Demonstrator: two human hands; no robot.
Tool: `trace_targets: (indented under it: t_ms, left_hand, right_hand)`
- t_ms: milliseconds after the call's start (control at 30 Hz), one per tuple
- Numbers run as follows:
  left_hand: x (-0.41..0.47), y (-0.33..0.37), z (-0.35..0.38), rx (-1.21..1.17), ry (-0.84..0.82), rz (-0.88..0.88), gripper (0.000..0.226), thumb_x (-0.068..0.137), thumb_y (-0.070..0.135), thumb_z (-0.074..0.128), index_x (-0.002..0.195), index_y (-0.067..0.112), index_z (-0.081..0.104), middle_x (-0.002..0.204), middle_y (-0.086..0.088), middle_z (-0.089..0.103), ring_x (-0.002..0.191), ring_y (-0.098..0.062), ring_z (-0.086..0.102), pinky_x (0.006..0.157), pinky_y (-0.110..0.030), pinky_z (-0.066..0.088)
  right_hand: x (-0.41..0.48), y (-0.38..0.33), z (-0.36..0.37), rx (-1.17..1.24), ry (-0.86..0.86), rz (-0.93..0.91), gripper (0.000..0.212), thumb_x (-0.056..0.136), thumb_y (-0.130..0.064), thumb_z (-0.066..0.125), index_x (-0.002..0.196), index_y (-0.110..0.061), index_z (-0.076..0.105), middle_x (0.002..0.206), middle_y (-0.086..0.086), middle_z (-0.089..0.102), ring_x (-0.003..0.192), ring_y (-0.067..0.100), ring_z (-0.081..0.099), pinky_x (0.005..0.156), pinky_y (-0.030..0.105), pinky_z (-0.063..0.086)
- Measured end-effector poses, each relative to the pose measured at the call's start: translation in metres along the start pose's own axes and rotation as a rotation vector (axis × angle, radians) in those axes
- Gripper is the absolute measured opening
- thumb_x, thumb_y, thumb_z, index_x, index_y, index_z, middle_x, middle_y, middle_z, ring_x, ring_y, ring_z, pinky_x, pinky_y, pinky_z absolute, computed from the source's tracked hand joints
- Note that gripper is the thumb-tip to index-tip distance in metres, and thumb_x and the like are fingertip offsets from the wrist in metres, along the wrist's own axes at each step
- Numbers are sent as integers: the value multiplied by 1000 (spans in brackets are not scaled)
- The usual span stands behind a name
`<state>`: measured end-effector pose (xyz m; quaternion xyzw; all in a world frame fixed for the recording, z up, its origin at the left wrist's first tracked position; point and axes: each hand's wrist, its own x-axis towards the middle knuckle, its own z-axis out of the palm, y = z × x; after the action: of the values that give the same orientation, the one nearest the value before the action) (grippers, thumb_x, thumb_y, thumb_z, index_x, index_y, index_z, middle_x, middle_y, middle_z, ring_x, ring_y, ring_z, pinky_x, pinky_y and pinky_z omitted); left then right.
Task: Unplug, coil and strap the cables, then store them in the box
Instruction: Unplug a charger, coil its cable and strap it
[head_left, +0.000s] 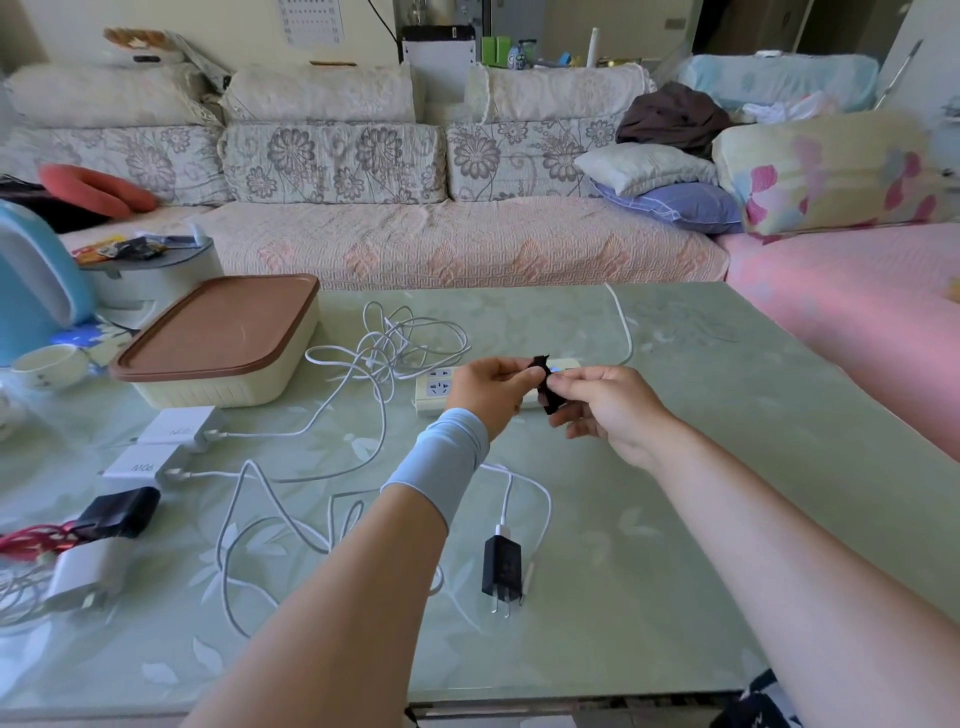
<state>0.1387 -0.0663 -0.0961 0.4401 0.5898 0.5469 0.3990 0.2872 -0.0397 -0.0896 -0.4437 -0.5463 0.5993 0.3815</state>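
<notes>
the green table (727, 467) carries all task items. the storage box (244, 387) stands at the far left with its brown lid (218, 332) seated; it will probably need opening before anything is stored. the white cables (395, 338) lie in a loose tangle between the box and the power strip (434, 387), with further runs toward the near edge. expect them to be light, limp and springy: take hold near a connector and gather the loops in the palm. the black charger (502, 566) lies flat near the front, prongs toward the viewer, cable attached. it looks rigid, so grip it by the body. the left hand (488, 387) and right hand (608, 410) are raised just over the power strip, the fingertips of both pinching the black strap (544, 371) between them. the strap looks soft and thin; hold it by the ends.
</notes>
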Motion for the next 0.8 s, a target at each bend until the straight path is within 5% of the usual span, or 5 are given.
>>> trace_targets:
  t_ms: [100,233,367,467,800]
  left_hand:
    - [-4,2,-6,-66,1,-67,8,85,19,72,78,20,70,52,11,60,52,-12,44,56,-22,43]
    - [-11,2,-20,-81,-59,-132,11,91,20,66,80,20,69,71,4,66,54,-12,43,59,-24,45]
    - [-18,5,-22,-89,-148,-119,4,91,19,65,89,16,68,81,-3,66,59,-16,57,72,-31,58]
    - [-23,9,-22,-57,-178,-81,20,83,19,75,100,10,67,79,-5,68,60,-17,62,76,-35,60]
    - [-19,10,-21,600,-66,112,8,78,24,67,84,21,71,77,4,70,69,-21,66,68,-27,55]
  right_hand:
    - [-4,-4,5,-5,-58,15,8,95,-8,60,94,-3,66,75,9,72,49,17,62,42,23,47]
    - [-11,-3,10,-175,-166,-18,3,94,-4,61,97,-3,63,86,15,73,58,17,68,45,21,46]
    - [-14,-1,17,-237,-106,-54,7,84,0,71,84,-5,67,74,12,72,57,18,68,45,23,46]
    - [-14,-4,18,-162,16,-48,10,86,-1,69,79,-8,66,68,8,71,53,17,67,43,23,46]
    - [-10,-3,14,-119,78,50,15,86,-6,71,80,-7,58,63,7,68,42,17,54,38,22,38]
